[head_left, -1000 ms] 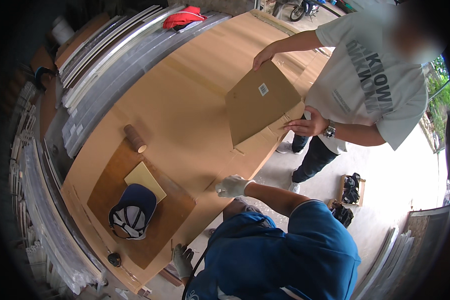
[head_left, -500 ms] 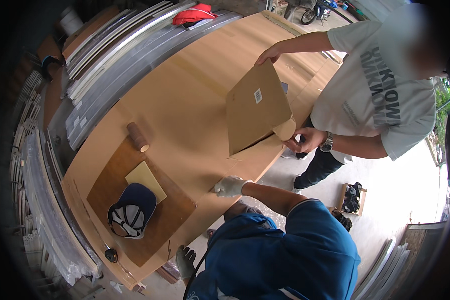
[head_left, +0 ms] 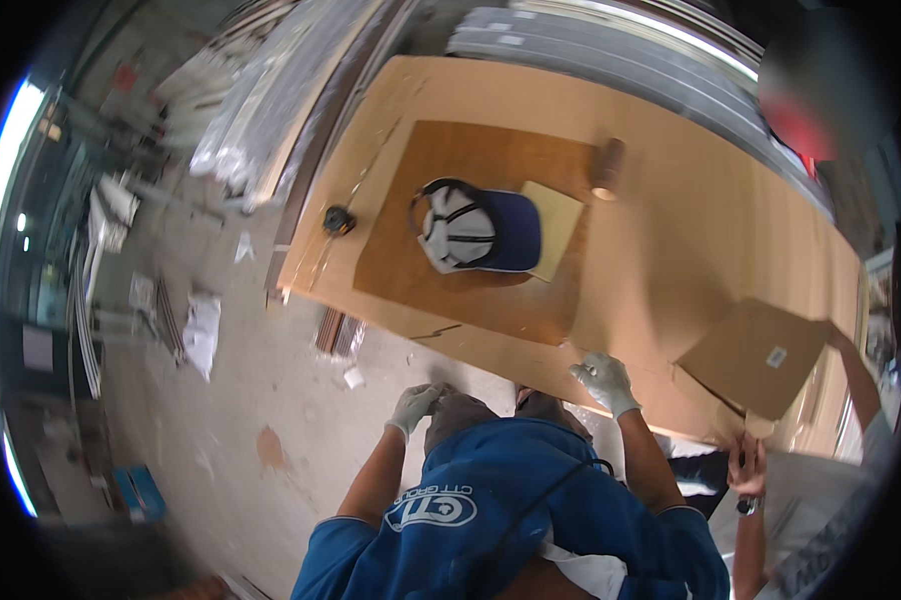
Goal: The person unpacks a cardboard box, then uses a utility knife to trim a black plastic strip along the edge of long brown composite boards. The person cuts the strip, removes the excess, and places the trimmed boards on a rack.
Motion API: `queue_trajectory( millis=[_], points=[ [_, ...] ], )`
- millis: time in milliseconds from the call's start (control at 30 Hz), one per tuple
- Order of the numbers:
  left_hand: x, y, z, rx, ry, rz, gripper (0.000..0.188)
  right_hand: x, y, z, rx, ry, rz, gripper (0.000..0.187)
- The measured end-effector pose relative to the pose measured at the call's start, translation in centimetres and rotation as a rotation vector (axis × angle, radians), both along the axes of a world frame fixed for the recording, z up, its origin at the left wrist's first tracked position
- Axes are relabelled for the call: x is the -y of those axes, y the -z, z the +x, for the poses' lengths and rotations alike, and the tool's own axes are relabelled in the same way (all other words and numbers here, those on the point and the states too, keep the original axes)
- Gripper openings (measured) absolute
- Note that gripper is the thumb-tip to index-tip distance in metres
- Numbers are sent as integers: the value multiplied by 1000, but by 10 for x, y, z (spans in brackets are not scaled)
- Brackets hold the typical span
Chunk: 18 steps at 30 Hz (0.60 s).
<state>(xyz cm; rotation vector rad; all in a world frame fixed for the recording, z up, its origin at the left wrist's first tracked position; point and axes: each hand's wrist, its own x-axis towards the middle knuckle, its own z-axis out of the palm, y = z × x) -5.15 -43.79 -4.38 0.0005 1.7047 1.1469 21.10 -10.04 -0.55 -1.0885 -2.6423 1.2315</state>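
My right hand (head_left: 606, 382), in a pale grey glove, rests at the near edge of the cardboard-covered table (head_left: 661, 210) with its fingers curled in; nothing shows in it. Beside my thigh, off the table, my left hand (head_left: 417, 404) wears the same kind of glove; its fingers are loosely stretched and carry nothing visible. Closest to my right hand is the corner of a brown sheet (head_left: 396, 265). On that sheet lie a blue and white cap (head_left: 511, 230) and a cream pad (head_left: 561, 215). At right, a co-worker's two hands hold a flat cardboard piece (head_left: 746, 350).
A cardboard tube (head_left: 608, 168) stands past the pad. A tape measure (head_left: 339, 220) lies at the table's left end. Wrapped panels (head_left: 571, 50) are stacked along the far side. Scraps and a white sheet (head_left: 202, 330) lie on the floor at left.
My view has swung left, so the table's left end and the floor now show. My left hand has come up beside my thigh. My right hand stays at the table edge.
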Motion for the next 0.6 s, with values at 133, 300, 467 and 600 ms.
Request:
queue_trajectory(
  millis=[133,300,467,600],
  points=[
    [94,28,22,49,-205,-248,40,3,-26,-53,-126,159,98,42],
    [214,37,62,177,-462,-397,40,-58,-44,-178,-274,-25,436,77],
    [326,21,70,82,-656,-470,46,-70,-68,-303,77,-146,560,112],
    [400,14,92,-92,-1104,-420,41,-86,-56,-340,716,-89,763,120]
  ],
)
